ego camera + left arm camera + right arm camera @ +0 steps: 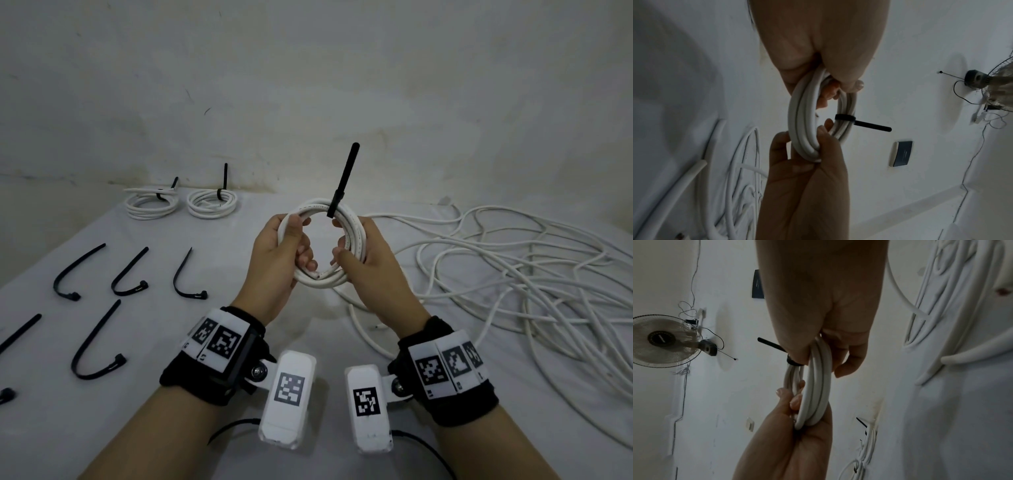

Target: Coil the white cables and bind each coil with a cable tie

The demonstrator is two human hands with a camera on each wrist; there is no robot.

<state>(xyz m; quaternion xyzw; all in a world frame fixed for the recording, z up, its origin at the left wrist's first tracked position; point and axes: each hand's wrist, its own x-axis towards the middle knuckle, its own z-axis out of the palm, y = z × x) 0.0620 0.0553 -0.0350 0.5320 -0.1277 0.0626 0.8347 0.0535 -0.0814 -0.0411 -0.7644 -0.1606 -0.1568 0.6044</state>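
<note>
Both hands hold a white cable coil (320, 240) up above the surface (171, 342), roughly centre of the head view. Left hand (277, 255) grips the coil's left side, fingers (305, 255) curled through the loop with the thumb over the top. Right hand (368, 263) grips the right side, fingers wrapped round the strands. A black cable tie (340, 183) is already cinched round the coil at its upper right, tail sticking up and away; the left wrist view shows the band tight round the strands (844, 117). A cut cable end shows at the bottom of the coil.

Progress: two finished coils (181, 202), each with a black tie, lie side by side at the far left of the surface near the wall. The one in hand looks like the third and appears bound, so probably just needs setting down next to those.

Left to do: a big tangle of loose white cable (513, 274) is spread over the right side of the surface, uncoiled. Can't tell how many separate cables are in it. Spare black cable ties (113, 284) lie open on the left, at least five visible, some cut off by the frame edge. Judging by that pile, the task is well short of done.
</note>
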